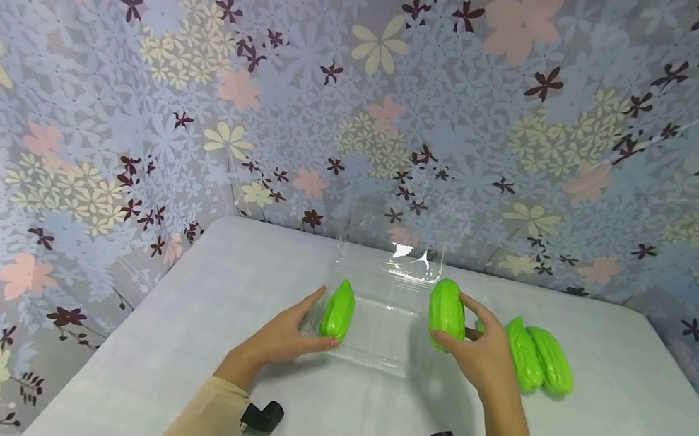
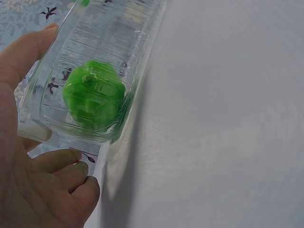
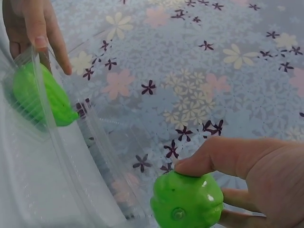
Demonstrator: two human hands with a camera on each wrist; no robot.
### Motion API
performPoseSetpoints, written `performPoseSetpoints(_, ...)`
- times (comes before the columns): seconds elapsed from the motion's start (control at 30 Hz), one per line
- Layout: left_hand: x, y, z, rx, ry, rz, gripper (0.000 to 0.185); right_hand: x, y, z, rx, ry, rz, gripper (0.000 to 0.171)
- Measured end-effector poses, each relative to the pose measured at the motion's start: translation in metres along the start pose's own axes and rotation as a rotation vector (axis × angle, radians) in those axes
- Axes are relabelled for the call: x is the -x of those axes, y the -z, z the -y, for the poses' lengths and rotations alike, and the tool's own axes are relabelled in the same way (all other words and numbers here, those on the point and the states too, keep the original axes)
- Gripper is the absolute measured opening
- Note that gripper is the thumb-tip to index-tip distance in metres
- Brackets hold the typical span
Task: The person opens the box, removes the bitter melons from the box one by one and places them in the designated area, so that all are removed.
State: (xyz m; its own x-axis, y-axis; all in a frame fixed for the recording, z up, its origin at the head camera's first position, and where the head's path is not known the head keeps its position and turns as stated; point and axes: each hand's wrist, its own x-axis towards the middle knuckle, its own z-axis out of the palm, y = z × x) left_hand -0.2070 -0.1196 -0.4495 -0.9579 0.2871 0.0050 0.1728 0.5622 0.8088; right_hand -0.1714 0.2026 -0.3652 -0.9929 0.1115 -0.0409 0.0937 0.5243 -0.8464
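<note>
Our right hand (image 1: pixel 485 353) pinches a ridged green plastic gourd (image 1: pixel 447 312) upright over the clear plastic tray's (image 1: pixel 374 352) right edge; our left hand (image 1: pixel 286 336), fingers spread, steadies its left wall, another gourd (image 1: pixel 338 309) inside.

The right hand (image 3: pixel 259 183) fills the lower right corner, its thumb lying over the top of a bright green plastic vegetable (image 3: pixel 186 199) and a finger curling under it. The stem end of that vegetable faces the camera. To the left stands a clear plastic box (image 3: pixel 61 156), its thin wall running from the upper left down toward the bottom edge. A second green vegetable (image 3: pixel 40 97) lies inside the box against its far left wall. The left hand (image 3: pixel 31 28) shows at the upper left corner, fingers pointing down and touching the outside of the box just beside that vegetable. A flowered cloth (image 3: pixel 199 61) covers the whole background.
</note>
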Motion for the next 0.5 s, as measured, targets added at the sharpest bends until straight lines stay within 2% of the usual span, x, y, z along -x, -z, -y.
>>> performPoseSetpoints(0.23, -0.001, 0.002, -0.003, -0.058, 0.000, -0.013, 0.106, 0.010, 0.008, -0.006, 0.035, -0.018, -0.019, 0.091)
performPoseSetpoints(0.5, 0.001, 0.001, -0.003, -0.032, 0.022, -0.006, 0.107, 0.020, 0.022, -0.016, 0.070, -0.038, 0.002, 0.094)
